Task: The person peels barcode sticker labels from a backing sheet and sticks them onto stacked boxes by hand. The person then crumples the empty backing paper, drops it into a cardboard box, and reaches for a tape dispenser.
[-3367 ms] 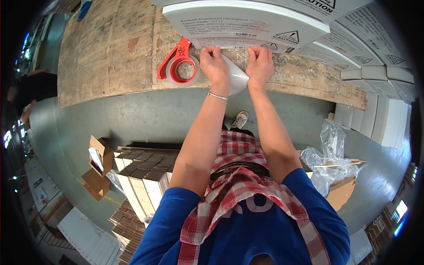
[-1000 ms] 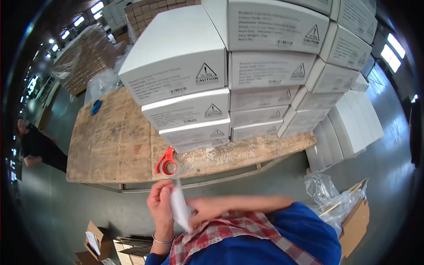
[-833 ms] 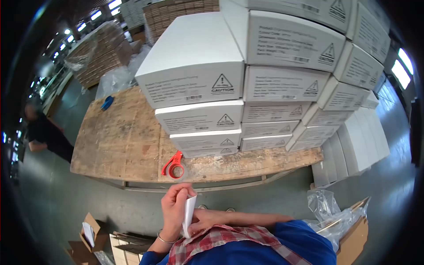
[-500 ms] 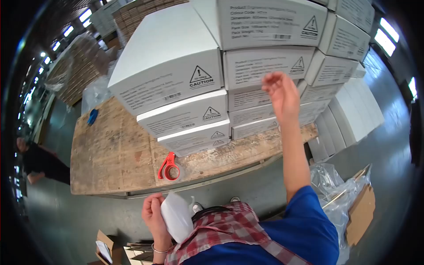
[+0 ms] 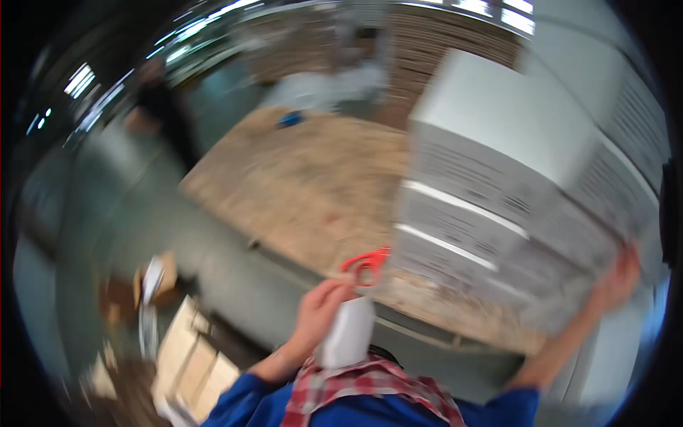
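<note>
My left hand (image 5: 324, 312) is closed on the edge of a white sheet-like piece (image 5: 350, 333), held in front of the checked apron; its exact kind does not show. Just beyond those fingers, a red tape dispenser (image 5: 356, 262) lies at the front edge of the wooden table (image 5: 299, 185). My right hand (image 5: 617, 281) is stretched far to the right, in front of the stacked white cartons (image 5: 466, 167). Motion smears its fingers, and whether it touches a carton cannot be made out. Printed text on the carton ends is blurred.
A blue object (image 5: 289, 119) lies on the table's far left part. A person in dark clothes (image 5: 165, 114) stands beyond the left side. Opened cardboard (image 5: 167, 274) and pale boxes (image 5: 188, 349) sit on the floor at lower left. Stacked brown boards (image 5: 452, 32) stand behind.
The view has swung left, so the cartons and table appear farther right. My right hand has moved right and lower across the carton fronts. The left hand still holds the white piece.
</note>
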A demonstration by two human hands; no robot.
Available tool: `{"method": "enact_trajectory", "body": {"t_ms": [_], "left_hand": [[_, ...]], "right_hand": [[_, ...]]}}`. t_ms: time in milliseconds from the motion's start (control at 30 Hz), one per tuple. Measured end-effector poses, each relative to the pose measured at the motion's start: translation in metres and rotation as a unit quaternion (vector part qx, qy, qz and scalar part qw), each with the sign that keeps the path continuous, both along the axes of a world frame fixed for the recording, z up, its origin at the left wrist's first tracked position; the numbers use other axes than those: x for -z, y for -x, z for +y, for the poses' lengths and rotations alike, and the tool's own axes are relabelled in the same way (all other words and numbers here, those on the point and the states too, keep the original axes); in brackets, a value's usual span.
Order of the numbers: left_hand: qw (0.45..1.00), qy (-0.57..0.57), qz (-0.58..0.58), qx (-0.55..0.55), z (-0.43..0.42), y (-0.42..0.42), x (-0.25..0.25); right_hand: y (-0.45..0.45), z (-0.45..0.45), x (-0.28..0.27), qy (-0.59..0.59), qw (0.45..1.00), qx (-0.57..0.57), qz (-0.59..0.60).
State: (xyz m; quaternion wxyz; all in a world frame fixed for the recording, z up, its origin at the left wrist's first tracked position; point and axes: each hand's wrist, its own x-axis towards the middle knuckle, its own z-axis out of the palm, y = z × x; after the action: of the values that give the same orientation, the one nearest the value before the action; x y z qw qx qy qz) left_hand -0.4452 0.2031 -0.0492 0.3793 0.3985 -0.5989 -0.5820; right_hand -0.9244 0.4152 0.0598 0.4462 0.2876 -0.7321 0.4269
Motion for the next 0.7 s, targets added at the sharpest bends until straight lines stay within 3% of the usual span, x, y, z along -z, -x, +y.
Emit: {"method": "enact_trajectory", "body": {"t_ms": [33,67,100,167,200,267,300,367,567,600,667,700], "left_hand": [[1.000,0.015,0.012,0.000,0.000,-0.002,0.007],[1.000,0.006,0.005,-0.002,0.000,-0.005,0.010],[0.998,-0.027,0.059,0.005,0.001,-0.004,0.010],[0.993,0.000,0.109,0.037,0.000,-0.005,0.019],[0.988,-0.028,0.140,0.056,-0.003,-0.004,0.018],[0.981,-0.051,0.169,0.079,-0.003,-0.008,0.014],[0.972,-0.089,0.202,0.079,-0.006,-0.011,0.010],[0.944,-0.165,0.272,0.080,-0.017,-0.021,0.006],[0.957,-0.118,0.264,-0.028,-0.086,-0.118,0.032],[0.939,-0.168,0.292,-0.075,-0.088,-0.129,0.018],[0.917,-0.215,0.319,-0.104,-0.094,-0.147,0.000],[0.919,-0.207,0.324,-0.092,-0.102,-0.159,0.002]], "right_hand": [[0.036,0.015,0.037,0.192,0.935,-0.293,-0.063],[-0.021,-0.012,0.043,0.400,0.782,-0.408,-0.249],[-0.040,-0.035,0.081,0.194,0.676,-0.670,-0.237],[-0.197,-0.113,0.099,-0.038,0.598,-0.644,-0.476],[-0.245,-0.128,0.129,-0.034,0.573,-0.666,-0.475],[-0.311,-0.143,0.187,-0.348,0.486,-0.656,-0.461],[-0.320,-0.152,0.198,-0.344,0.484,-0.663,-0.456],[-0.343,-0.175,0.214,-0.397,0.412,-0.705,-0.419],[-0.434,-0.233,0.241,-0.538,0.216,-0.748,-0.323],[-0.470,-0.252,0.215,-0.556,0.193,-0.737,-0.332],[-0.509,-0.276,0.239,-0.734,0.112,-0.575,-0.342],[-0.532,-0.274,0.271,-0.559,0.060,-0.726,-0.396]]}}
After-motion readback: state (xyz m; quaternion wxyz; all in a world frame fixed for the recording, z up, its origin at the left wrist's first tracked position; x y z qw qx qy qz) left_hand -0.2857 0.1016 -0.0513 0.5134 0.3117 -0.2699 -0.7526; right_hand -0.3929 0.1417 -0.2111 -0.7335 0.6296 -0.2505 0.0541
